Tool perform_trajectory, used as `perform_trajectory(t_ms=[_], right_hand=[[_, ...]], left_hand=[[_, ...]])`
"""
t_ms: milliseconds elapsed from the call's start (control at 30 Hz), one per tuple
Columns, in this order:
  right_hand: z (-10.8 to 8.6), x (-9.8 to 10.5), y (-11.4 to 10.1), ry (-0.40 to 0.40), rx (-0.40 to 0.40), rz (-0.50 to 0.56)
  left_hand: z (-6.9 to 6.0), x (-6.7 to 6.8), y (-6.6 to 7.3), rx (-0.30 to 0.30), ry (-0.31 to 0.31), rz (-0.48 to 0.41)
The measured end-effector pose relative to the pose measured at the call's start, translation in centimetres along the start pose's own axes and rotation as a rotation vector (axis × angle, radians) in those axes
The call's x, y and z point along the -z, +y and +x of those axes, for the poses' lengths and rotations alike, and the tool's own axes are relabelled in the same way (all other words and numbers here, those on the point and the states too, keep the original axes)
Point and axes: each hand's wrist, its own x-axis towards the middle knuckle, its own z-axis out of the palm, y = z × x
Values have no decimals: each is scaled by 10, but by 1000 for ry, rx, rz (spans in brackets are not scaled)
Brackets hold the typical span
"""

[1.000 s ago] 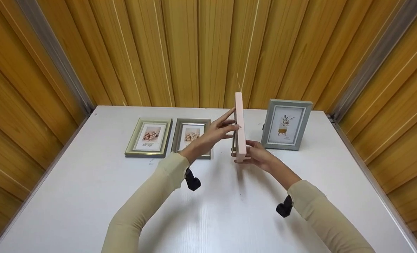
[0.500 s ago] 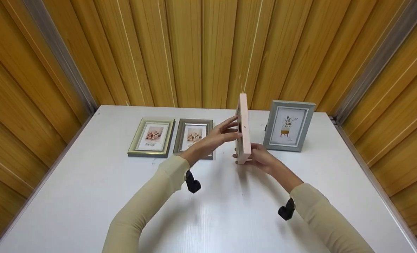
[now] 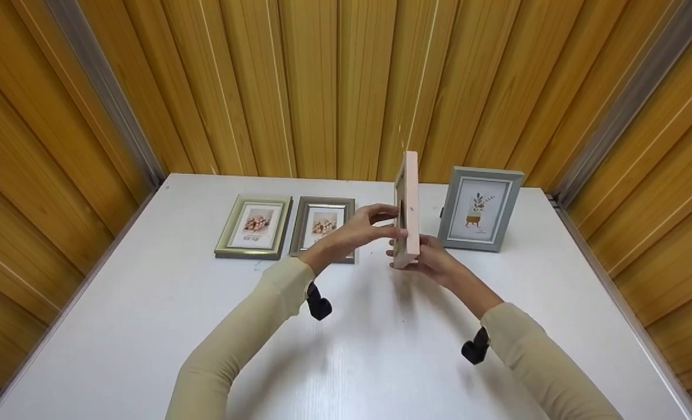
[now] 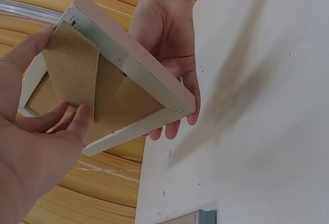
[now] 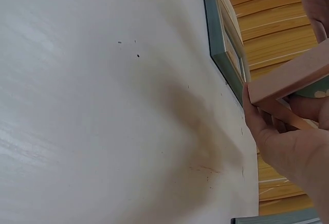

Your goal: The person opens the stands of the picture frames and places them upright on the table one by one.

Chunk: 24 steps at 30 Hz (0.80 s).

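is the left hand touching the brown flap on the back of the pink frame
Touching. In the left wrist view, the left hand holds the brown flap by its edges.

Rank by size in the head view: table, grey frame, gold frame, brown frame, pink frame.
1. Table
2. Grey frame
3. Gold frame and brown frame: too alike to rank; the left hand hides part of the brown one.
Unranked: pink frame, tallest of the frames but narrow, nearly edge-on.
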Motion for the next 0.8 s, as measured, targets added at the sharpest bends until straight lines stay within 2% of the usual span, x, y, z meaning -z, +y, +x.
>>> perform_trajectory(t_ms=[300,433,600,800], right_hand=[[0,4,-1,-5,-7,-31],[-1,4,-3,-21,8,-33],[0,4,-5,-25,12,-40],[1,3,-3,-18,-2,-35]], left_hand=[[-1,9,2,-6,7,28],[0,15,2,-23,56,12],[1,21,0,-11,111,1],[0,23,-3,-1,90,21]])
